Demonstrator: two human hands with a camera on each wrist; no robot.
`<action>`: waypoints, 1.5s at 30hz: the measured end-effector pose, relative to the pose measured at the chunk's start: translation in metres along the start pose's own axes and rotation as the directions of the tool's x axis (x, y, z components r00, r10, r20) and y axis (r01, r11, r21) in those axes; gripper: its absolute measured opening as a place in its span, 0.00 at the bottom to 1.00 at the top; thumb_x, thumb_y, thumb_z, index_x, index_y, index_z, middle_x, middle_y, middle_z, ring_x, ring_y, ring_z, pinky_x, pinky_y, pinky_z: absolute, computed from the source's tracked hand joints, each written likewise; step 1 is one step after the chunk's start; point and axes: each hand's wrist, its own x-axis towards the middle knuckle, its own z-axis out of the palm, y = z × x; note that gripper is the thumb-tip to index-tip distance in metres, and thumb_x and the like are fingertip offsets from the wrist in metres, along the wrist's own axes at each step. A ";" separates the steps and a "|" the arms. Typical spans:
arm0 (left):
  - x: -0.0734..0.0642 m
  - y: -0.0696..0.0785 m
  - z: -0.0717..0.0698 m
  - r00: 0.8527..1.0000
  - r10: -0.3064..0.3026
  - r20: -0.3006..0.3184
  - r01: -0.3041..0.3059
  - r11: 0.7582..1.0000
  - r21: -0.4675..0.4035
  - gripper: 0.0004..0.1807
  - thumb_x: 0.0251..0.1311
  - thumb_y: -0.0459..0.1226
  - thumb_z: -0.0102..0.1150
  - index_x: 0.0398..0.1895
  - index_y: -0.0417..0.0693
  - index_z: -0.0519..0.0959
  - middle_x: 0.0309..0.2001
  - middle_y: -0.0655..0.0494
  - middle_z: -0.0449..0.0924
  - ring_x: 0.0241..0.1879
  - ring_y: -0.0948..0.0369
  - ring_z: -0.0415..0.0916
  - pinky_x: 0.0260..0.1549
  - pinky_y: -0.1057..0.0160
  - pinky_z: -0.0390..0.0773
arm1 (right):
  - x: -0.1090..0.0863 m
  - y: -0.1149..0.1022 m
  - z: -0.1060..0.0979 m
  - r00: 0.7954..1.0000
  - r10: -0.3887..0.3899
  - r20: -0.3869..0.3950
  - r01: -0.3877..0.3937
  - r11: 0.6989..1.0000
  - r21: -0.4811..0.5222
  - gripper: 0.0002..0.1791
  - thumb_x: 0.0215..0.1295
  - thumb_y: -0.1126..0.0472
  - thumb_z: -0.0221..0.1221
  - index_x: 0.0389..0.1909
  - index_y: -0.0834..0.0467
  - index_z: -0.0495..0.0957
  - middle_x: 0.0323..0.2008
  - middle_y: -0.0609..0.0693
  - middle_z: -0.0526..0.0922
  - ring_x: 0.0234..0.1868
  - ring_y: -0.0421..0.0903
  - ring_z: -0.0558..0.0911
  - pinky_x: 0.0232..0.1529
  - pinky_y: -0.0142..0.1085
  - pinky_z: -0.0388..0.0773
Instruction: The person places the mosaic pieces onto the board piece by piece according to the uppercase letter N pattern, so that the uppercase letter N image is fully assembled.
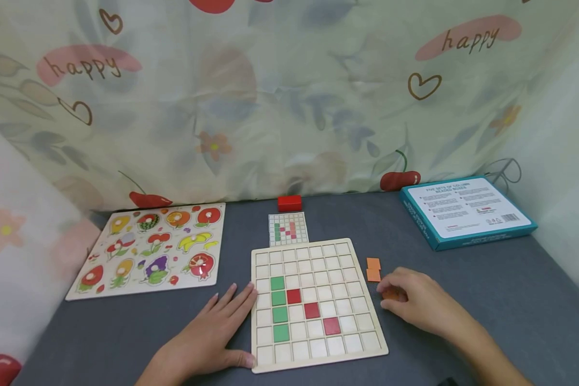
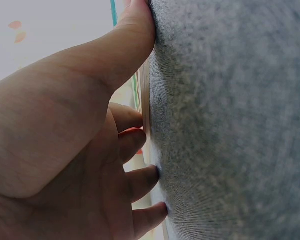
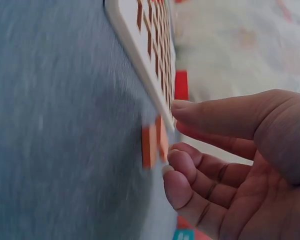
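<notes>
A wooden grid board [image 1: 335, 346] lies on the table with a column of several green tiles [image 1: 280, 314] and three red tiles [image 1: 311, 310] stepping down to the right. At its left edge my left hand [image 1: 212, 332] rests with spread fingers touching the rim, thumb at the lower corner. My right hand [image 1: 415, 300] is right of the board, fingers bent and thumb apart from them. Below it an orange tile [image 1: 392, 293] is partly hidden. Two more orange tiles [image 1: 373, 275] lie just beyond. In the right wrist view, orange tiles [image 3: 149, 145] appear beside the fingertips.
A small pattern card [image 1: 288, 229] touches the board's far edge, with a red block [image 1: 289, 203] behind it. A fruit puzzle board [image 1: 140, 254] lies to the left. At the right back is a teal box [image 1: 468, 206]. A printed curtain [image 1: 289, 107] hangs behind.
</notes>
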 end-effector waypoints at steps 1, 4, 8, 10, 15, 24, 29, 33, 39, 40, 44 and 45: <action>0.000 0.000 0.000 1.000 -0.001 0.002 0.001 1.000 0.002 0.64 0.47 0.74 0.57 0.82 0.53 0.48 0.80 0.56 0.43 0.78 0.44 0.37 0.67 0.30 0.46 | -0.001 0.004 -0.001 1.000 0.015 -0.005 -0.015 1.000 -0.003 0.09 0.55 0.63 0.73 0.35 0.50 0.84 0.30 0.38 0.76 0.28 0.36 0.71 0.29 0.33 0.71; 0.000 0.000 0.000 1.000 0.000 0.003 0.000 1.000 -0.003 0.64 0.47 0.74 0.57 0.82 0.52 0.48 0.80 0.56 0.44 0.77 0.44 0.37 0.66 0.30 0.46 | -0.002 0.014 -0.001 0.999 0.031 -0.015 -0.031 0.999 0.008 0.07 0.57 0.61 0.73 0.35 0.50 0.85 0.29 0.38 0.76 0.27 0.35 0.70 0.28 0.33 0.71; 0.000 0.000 0.000 1.000 -0.002 0.007 0.002 1.000 -0.008 0.64 0.47 0.74 0.57 0.82 0.52 0.48 0.80 0.55 0.44 0.77 0.43 0.37 0.66 0.30 0.46 | -0.002 0.023 0.002 1.000 0.011 -0.015 -0.010 0.999 0.049 0.05 0.60 0.61 0.71 0.35 0.51 0.84 0.28 0.38 0.74 0.26 0.34 0.70 0.28 0.32 0.71; -0.001 0.000 0.000 1.000 -0.005 0.010 0.005 1.000 -0.006 0.63 0.47 0.74 0.56 0.82 0.53 0.48 0.80 0.56 0.43 0.77 0.43 0.37 0.66 0.30 0.46 | -0.001 0.025 0.003 1.000 0.002 -0.010 -0.002 0.998 0.064 0.05 0.60 0.61 0.71 0.35 0.51 0.84 0.28 0.38 0.74 0.26 0.34 0.70 0.28 0.32 0.71; 0.000 0.000 -0.001 1.000 -0.002 0.010 0.002 1.000 -0.007 0.64 0.47 0.74 0.56 0.82 0.53 0.48 0.80 0.56 0.43 0.77 0.43 0.37 0.66 0.30 0.46 | -0.002 0.027 0.002 1.000 0.016 0.022 -0.018 0.996 0.087 0.07 0.59 0.64 0.71 0.36 0.52 0.84 0.30 0.40 0.75 0.27 0.35 0.71 0.28 0.33 0.72; 0.000 0.000 -0.001 1.000 0.001 0.009 -0.001 1.000 -0.011 0.63 0.47 0.74 0.57 0.82 0.53 0.48 0.80 0.56 0.43 0.78 0.44 0.37 0.66 0.30 0.46 | -0.002 0.029 0.001 0.996 0.071 0.058 -0.078 0.990 0.121 0.10 0.56 0.67 0.71 0.36 0.53 0.83 0.30 0.42 0.76 0.27 0.37 0.71 0.29 0.33 0.71; -0.001 0.000 -0.001 1.000 -0.002 0.011 0.002 1.000 -0.011 0.64 0.47 0.74 0.57 0.82 0.52 0.48 0.80 0.56 0.43 0.77 0.43 0.37 0.66 0.30 0.46 | -0.002 0.027 0.001 0.995 0.086 0.058 -0.093 0.989 0.117 0.12 0.55 0.68 0.72 0.35 0.53 0.81 0.29 0.43 0.74 0.26 0.38 0.71 0.28 0.33 0.71; 0.000 0.000 0.000 1.000 -0.008 0.015 0.008 1.000 -0.013 0.64 0.47 0.74 0.57 0.82 0.52 0.48 0.80 0.56 0.43 0.77 0.43 0.37 0.66 0.30 0.46 | -0.002 0.024 0.002 0.993 0.102 0.058 -0.109 0.986 0.123 0.12 0.55 0.68 0.72 0.34 0.52 0.79 0.26 0.42 0.74 0.26 0.38 0.72 0.28 0.33 0.71; 0.000 -0.001 0.000 1.000 -0.012 0.018 0.013 1.000 -0.008 0.64 0.47 0.74 0.57 0.82 0.53 0.48 0.80 0.56 0.43 0.78 0.44 0.37 0.66 0.30 0.46 | 0.000 0.021 0.000 0.997 0.060 0.055 -0.068 0.985 0.160 0.09 0.60 0.68 0.68 0.33 0.52 0.79 0.26 0.41 0.77 0.27 0.37 0.74 0.30 0.33 0.74; 0.000 0.000 0.000 1.000 -0.011 0.017 0.011 1.000 -0.007 0.64 0.47 0.74 0.56 0.82 0.53 0.48 0.80 0.56 0.43 0.78 0.44 0.37 0.67 0.30 0.45 | 0.001 0.020 0.000 0.997 0.052 0.051 -0.060 0.985 0.164 0.09 0.61 0.68 0.68 0.33 0.53 0.80 0.26 0.41 0.77 0.27 0.37 0.75 0.30 0.33 0.74; 0.000 0.000 0.000 1.000 -0.005 0.011 0.005 1.000 -0.014 0.64 0.47 0.74 0.57 0.82 0.53 0.48 0.80 0.56 0.43 0.77 0.43 0.37 0.66 0.30 0.45 | 0.006 0.017 -0.002 0.998 0.042 0.049 -0.050 0.984 0.171 0.08 0.62 0.69 0.67 0.33 0.53 0.81 0.27 0.41 0.78 0.28 0.38 0.75 0.30 0.33 0.76; 0.000 0.000 0.000 1.000 -0.005 0.011 0.005 1.000 -0.014 0.64 0.47 0.74 0.57 0.82 0.52 0.48 0.80 0.56 0.43 0.77 0.43 0.37 0.66 0.30 0.45 | 0.007 0.016 -0.002 0.998 0.039 0.049 -0.047 0.984 0.173 0.08 0.62 0.69 0.67 0.33 0.53 0.81 0.27 0.41 0.78 0.28 0.38 0.76 0.30 0.32 0.76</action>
